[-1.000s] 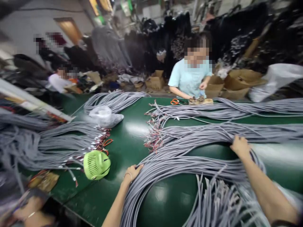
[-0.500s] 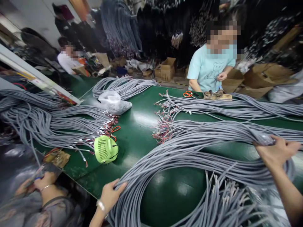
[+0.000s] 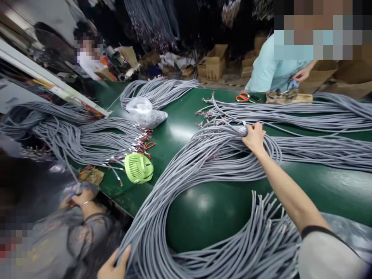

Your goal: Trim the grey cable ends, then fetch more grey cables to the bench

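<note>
A large bundle of grey sheathed cables (image 3: 186,166) lies in a wide loop across the green belt table (image 3: 203,221). My right hand (image 3: 254,137) is shut on the top of the bundle, near the table's middle. My left hand (image 3: 114,264) grips the bundle's near side at the bottom edge of the view, with its fingers partly cut off. Cut cable ends (image 3: 261,236) fan out at the lower right, beside my right forearm.
A co-worker's hand (image 3: 83,197) rests at the near left edge. Another person in a pale blue shirt (image 3: 270,69) stands across the table. Wired cable bundles, a green fan (image 3: 138,168), a white plastic bag (image 3: 144,112), orange scissors (image 3: 242,97) and a wooden board (image 3: 289,97) lie on the table.
My right hand has moved left toward the table's middle, drawing the top of the bundle with it. My left hand is lower in the view, and the view has swung.
</note>
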Tool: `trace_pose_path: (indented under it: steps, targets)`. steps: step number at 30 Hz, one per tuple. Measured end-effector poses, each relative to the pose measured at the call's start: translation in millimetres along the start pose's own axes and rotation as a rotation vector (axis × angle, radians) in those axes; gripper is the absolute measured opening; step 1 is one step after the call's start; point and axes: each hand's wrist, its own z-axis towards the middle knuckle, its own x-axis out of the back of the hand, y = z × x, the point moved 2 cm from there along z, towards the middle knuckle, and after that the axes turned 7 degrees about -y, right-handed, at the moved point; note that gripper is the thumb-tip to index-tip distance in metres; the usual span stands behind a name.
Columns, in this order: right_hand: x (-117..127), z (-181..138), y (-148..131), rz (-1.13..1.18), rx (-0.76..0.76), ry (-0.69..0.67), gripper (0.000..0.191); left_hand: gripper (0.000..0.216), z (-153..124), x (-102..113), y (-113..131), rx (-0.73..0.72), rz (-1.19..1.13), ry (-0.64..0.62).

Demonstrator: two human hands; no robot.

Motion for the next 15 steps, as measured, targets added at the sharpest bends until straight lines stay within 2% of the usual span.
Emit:
trace_pose_path:
  steps: [2,4,5,7,10,13,15]
  targets:
    - [-3.2,-3.1,-2.5,-0.017,0.042,-0.131,0.049,0.039,9.1,-9.8,11.3,-0.088,-0.060,-0.070]
    - [3.4,-30.9,-1.7,-0.003,0.106,-0.137,0.047,0.047,21.9,-18.9,15.5,-0.151,-0.148,-0.157]
    - [8.4,-55.6,-1.0,0.020,0.138,-0.107,0.045,0.050,29.0,-23.3,14.9,-0.175,-0.200,-0.213]
    - [16.9,-124.4,0.1,0.082,0.189,-0.056,0.040,0.053,43.4,-32.3,9.7,-0.210,-0.332,-0.331]
    - [20.3,-253.3,0.0,0.124,0.125,-0.032,0.034,0.056,62.0,-48.0,-2.6,-0.186,-0.624,-0.456]
    - [17.2,-369.7,-8.6,0.062,-0.077,-0.032,0.032,0.060,73.0,-65.8,-14.9,-0.128,-0.803,-0.447]
    - [16.4,-421.9,-24.8,0.026,-0.135,-0.007,0.029,0.062,75.7,-76.7,-21.5,-0.115,-0.823,-0.409]
